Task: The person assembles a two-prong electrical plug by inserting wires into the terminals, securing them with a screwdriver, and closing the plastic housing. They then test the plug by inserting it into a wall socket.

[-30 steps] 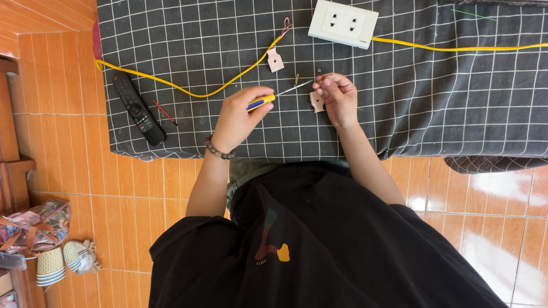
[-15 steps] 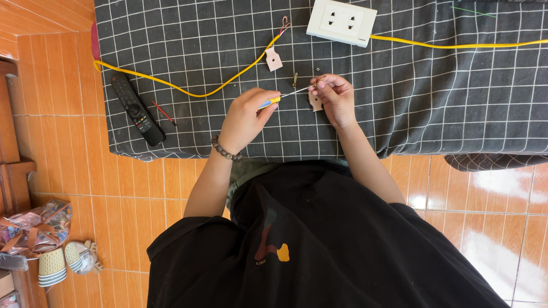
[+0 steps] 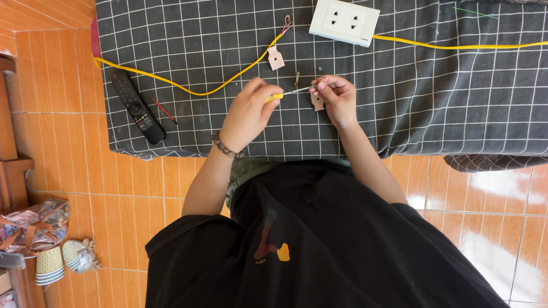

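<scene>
Checked cloth [image 3: 434,114]: dark grey with a white grid, spread over the low surface in front of me; every place below is reckoned from it.

Yellow cable [image 3: 188,88]: runs along the cloth's left part, curving up to bared wire ends near the top middle; a second yellow run leaves the cloth's upper right edge.

White socket plate [image 3: 344,21]: lies flat at the cloth's top middle, faces up, touching the right-hand yellow run.

Black remote control [image 3: 137,106]: lies slantwise on the cloth's left side, well apart from my hands. A thin red wire scrap [image 3: 164,110] sits just beside it.

My left hand [image 3: 248,111]: over the cloth's centre, fingers curled tight around the yellow handle of a small screwdriver [image 3: 291,92], whose thin shaft points right. A bead bracelet circles that wrist.

My right hand [image 3: 337,100]: just right of the left, fingertips pressed together, pinching a small tan terminal piece [image 3: 317,102] at the screwdriver tip; my fingers hide most of it.

Second tan terminal piece [image 3: 275,57]: loose on the cloth, above my left hand, beside the cable.

Small brass part [image 3: 297,78]: on the cloth between that piece and my hands; too small to tell more.

Stacked cups and bags [image 3: 48,256]: on the orange tiled floor, left of and below the cloth.
</scene>
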